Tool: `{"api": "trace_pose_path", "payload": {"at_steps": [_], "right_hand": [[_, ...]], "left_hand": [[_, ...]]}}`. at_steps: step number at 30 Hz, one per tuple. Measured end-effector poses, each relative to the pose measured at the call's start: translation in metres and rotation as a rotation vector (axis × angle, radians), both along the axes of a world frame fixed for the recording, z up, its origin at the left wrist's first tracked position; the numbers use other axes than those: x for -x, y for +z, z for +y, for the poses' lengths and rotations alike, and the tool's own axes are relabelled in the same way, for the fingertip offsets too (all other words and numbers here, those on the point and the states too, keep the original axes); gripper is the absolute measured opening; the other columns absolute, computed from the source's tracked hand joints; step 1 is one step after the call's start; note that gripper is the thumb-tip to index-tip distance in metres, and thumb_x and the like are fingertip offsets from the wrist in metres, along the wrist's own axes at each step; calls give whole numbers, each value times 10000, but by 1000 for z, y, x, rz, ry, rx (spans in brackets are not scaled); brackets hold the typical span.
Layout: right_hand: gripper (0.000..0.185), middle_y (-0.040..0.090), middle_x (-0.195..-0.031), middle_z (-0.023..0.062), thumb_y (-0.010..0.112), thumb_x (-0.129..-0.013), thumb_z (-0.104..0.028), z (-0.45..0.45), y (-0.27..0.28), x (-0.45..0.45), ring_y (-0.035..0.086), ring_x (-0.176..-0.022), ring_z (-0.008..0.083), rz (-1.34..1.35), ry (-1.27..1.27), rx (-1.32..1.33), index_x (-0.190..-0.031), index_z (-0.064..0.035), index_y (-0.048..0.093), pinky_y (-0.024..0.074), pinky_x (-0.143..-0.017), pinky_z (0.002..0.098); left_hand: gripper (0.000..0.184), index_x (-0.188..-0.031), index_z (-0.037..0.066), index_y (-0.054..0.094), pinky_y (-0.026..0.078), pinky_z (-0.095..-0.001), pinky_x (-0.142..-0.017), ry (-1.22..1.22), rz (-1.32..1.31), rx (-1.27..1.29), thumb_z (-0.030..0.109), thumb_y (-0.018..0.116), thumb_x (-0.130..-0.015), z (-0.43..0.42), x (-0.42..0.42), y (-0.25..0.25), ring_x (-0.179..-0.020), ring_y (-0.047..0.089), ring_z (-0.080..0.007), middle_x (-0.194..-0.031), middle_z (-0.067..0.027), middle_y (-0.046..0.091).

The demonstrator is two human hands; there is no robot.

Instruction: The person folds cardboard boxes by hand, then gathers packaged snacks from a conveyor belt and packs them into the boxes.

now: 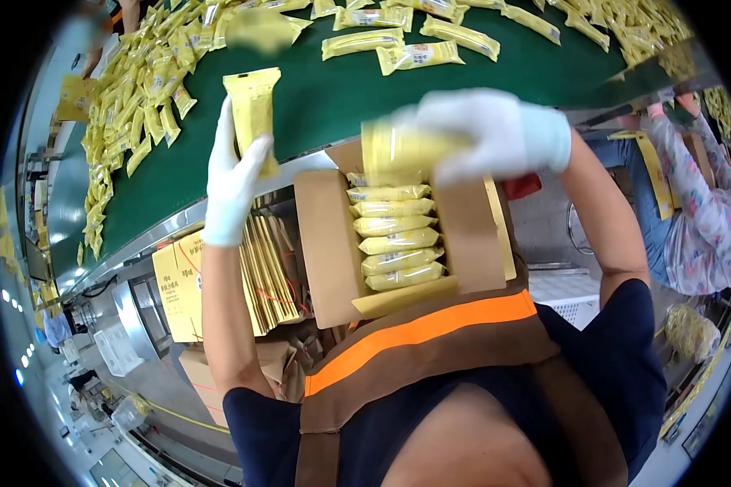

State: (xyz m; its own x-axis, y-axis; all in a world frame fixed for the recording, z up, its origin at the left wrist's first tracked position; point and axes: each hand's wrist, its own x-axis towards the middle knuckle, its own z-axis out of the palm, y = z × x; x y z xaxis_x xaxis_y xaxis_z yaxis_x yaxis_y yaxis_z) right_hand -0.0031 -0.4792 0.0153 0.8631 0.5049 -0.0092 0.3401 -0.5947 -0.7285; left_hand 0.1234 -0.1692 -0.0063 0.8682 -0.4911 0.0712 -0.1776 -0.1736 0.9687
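Observation:
My left hand (237,174), in a white glove, grips a yellow packet (253,109) upright over the edge of the green belt (317,105). My right hand (483,134), gloved in white and blurred by motion, holds another yellow packet (406,150) above the back of an open cardboard box (329,243). Inside the box, several yellow packets (398,242) stand in a row, one behind another. The box sits against my brown apron with its flaps spread outward.
Many loose yellow packets (158,69) lie on the belt at left, back and right. Flattened yellow cartons (179,284) are stacked left of the box. Below them is a brown carton (199,373). At right, a person in a patterned sleeve (690,170) works beside the belt.

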Motion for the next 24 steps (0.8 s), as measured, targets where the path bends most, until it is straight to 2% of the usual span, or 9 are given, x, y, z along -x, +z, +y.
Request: {"api": "trace_pose_path", "payload": {"at_steps": [3, 7, 9, 13, 15, 16, 18, 20, 24], "right_hand": [[516, 632, -1046, 150, 659, -847, -283, 64, -2, 39, 624, -1032, 300, 3, 271, 285, -1340, -179, 548, 511, -869, 411], [475, 627, -1102, 133, 662, -839, -318, 119, -86, 76, 609, -1048, 308, -142, 201, 359, -1287, -186, 573, 495, -884, 438], [452, 609, -1175, 143, 656, -845, -329, 110, -91, 98, 596, -1085, 298, -496, 70, 393, -1269, -191, 585, 478, -903, 419], [374, 571, -1276, 85, 596, -876, -276, 59, -42, 91, 544, -1198, 263, -376, 165, 417, -1240, -192, 593, 453, -924, 384], [348, 567, -1289, 55, 576, -881, -256, 42, -27, 87, 529, -1229, 249, -287, 280, 597, -1221, -191, 598, 453, -924, 378], [337, 570, -1290, 41, 568, -881, -247, 36, -26, 84, 524, -1237, 243, -298, 360, 730, -1211, -191, 601, 454, -923, 374], [281, 586, -1206, 16, 597, -857, -233, 22, -52, 76, 547, -1166, 234, -569, 480, 723, -1133, -186, 614, 467, -883, 357], [233, 580, -1125, 10, 617, -841, -223, 26, -67, 56, 556, -1094, 236, -542, 546, 704, -1070, -178, 612, 484, -839, 359], [186, 560, -986, 23, 662, -801, -218, 37, -85, 61, 558, -984, 237, -598, 455, 467, -964, -153, 600, 519, -736, 373]], "left_hand": [[753, -1517, -21, 284, 387, -353, -1069, -484, 218, -80, 113, 635, -864, -12, 27, 32, -1224, 526, -194, -1401, -154, 511], [695, -1445, 163, 473, 461, -432, -968, -692, -665, -818, 218, 716, -795, -49, 63, -21, -1107, 588, -316, -1193, -160, 597], [678, -1412, 304, 506, 481, -469, -887, -597, -910, -937, 248, 721, -771, -55, 78, -39, -999, 589, -357, -1083, -166, 596], [615, -1457, 347, 430, 461, -500, -926, -725, -653, -1034, 227, 603, -880, -53, 95, -70, -1121, 560, -339, -1263, -180, 549], [615, -1482, 349, 394, 372, -549, -1031, -623, -861, -938, 221, 563, -904, -51, 104, -89, -1233, 500, -350, -1392, -202, 468], [614, -1500, 337, 368, 273, -586, -1096, -716, -708, -1039, 237, 548, -921, -56, 105, -75, -1362, 397, -360, -1511, -214, 356], [600, -1503, 328, 365, 264, -593, -1100, -765, -770, -1017, 240, 537, -935, -53, 102, -73, -1397, 356, -369, -1542, -209, 316], [533, -1471, 271, 436, 289, -548, -1119, -766, -801, -987, 233, 532, -949, -50, 103, -69, -1409, 356, -379, -1561, -219, 296], [371, -1281, 38, 613, 396, -347, -1089, -215, -140, -81, 127, 561, -925, -24, 86, -94, -1286, 525, -304, -1350, -191, 575]]}}
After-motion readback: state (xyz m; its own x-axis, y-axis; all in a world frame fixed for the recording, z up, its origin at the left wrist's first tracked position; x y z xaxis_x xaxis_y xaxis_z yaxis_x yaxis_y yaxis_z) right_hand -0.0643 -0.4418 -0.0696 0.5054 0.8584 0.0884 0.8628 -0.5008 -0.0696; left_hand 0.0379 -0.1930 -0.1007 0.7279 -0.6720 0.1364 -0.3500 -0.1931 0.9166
